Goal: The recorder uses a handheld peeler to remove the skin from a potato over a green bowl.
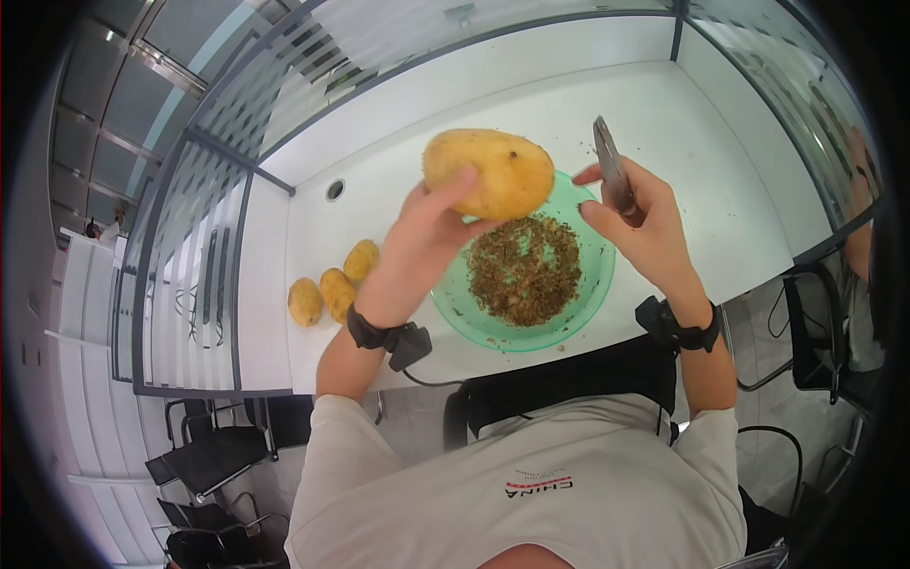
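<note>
My left hand (426, 220) grips a large yellow potato (501, 178), its thumb laid across the near side. A dark spot marks the potato's upper right face, and its skin looks mostly scraped away. In my right hand (643, 213) is a metal blade tool (611, 160), probably a peeler or small knife, pointing up and away from me. The blade stands apart from the potato. Below both hands sits a translucent green plastic bowl (446, 299), its bottom covered with brown peel scraps (526, 274).
Left of my forearm, several smaller potatoes (306, 302) lie on the white desk (718, 213). A round cable hole (335, 190) opens near the back left. Framed glass partitions (192, 270) enclose the desk. Black chairs (220, 455) stand at lower left; another person's arm (858, 249) shows at far right.
</note>
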Available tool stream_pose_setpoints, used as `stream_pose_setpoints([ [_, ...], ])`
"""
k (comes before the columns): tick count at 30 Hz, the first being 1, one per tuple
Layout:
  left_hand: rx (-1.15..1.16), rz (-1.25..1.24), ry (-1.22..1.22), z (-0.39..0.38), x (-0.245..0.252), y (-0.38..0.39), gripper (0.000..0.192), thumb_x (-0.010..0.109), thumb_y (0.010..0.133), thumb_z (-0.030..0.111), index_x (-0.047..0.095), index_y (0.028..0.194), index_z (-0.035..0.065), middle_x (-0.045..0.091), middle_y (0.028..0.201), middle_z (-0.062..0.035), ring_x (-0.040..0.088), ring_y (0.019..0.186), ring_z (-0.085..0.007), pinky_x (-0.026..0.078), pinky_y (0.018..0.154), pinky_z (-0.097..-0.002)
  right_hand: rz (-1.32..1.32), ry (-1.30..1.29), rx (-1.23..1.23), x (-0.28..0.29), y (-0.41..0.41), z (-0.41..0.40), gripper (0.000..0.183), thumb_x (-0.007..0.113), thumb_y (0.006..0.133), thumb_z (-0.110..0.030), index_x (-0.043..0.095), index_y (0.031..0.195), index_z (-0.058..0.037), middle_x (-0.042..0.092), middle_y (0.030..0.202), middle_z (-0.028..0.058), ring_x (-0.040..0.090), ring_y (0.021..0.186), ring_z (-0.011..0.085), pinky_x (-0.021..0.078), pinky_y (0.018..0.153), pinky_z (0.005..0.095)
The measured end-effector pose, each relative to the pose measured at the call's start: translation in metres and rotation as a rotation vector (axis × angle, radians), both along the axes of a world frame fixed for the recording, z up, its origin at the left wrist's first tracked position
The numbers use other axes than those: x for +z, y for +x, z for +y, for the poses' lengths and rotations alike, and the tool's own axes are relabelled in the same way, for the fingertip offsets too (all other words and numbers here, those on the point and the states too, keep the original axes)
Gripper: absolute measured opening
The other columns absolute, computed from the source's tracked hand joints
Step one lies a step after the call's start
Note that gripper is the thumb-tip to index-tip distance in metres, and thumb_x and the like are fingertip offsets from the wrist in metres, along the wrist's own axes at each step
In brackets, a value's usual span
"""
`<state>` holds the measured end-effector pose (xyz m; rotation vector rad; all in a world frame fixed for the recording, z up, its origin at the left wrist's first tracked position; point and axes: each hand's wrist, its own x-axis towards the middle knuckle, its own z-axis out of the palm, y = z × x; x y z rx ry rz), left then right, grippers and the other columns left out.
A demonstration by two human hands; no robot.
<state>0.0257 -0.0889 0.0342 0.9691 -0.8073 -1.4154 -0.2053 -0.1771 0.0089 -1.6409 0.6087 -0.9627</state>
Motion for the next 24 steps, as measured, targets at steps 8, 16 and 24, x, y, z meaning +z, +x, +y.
stream_pose_setpoints([
  [8, 0.112, -0.015, -0.062, 0.003, 0.01, 0.017, 0.052, 0.055, 0.1, 0.03, 0.038, 0.142, 0.0044, 0.048, 0.142, -0.0131, 0.049, 0.132, -0.0286, 0.045, 0.107, -0.0465, 0.429, -0.554, -0.081, -0.013, 0.009, 0.009, 0.015, 0.069, 0.075, -0.018, 0.06, 0.074, -0.0051, 0.054, 0.052, 0.0105, 0.053, 0.047, 0.031, 0.0426, 0.047, 0.0358],
  [16, 0.096, 0.045, -0.02, 0.008, 0.014, 0.011, 0.057, 0.058, 0.099, 0.034, 0.04, 0.141, 0.001, 0.049, 0.141, -0.0143, 0.049, 0.131, -0.028, 0.043, 0.109, -0.0461, 0.51, -0.42, 0.141, -0.007, 0.002, 0.006, 0.028, 0.073, 0.079, -0.02, 0.056, 0.094, -0.0043, 0.061, 0.064, 0.0081, 0.059, 0.057, 0.0248, 0.0445, 0.055, 0.0343],
  [24, 0.075, 0.123, 0.032, 0.002, 0.003, 0.014, 0.054, 0.05, 0.1, 0.048, 0.042, 0.142, 0.0128, 0.05, 0.138, -0.0104, 0.055, 0.121, -0.0262, 0.053, 0.097, -0.0383, 0.161, -0.343, 0.083, -0.002, -0.003, 0.015, 0.015, 0.06, 0.096, -0.015, 0.053, 0.104, -0.0046, 0.058, 0.071, 0.0091, 0.055, 0.058, 0.0217, 0.0429, 0.056, 0.0329],
])
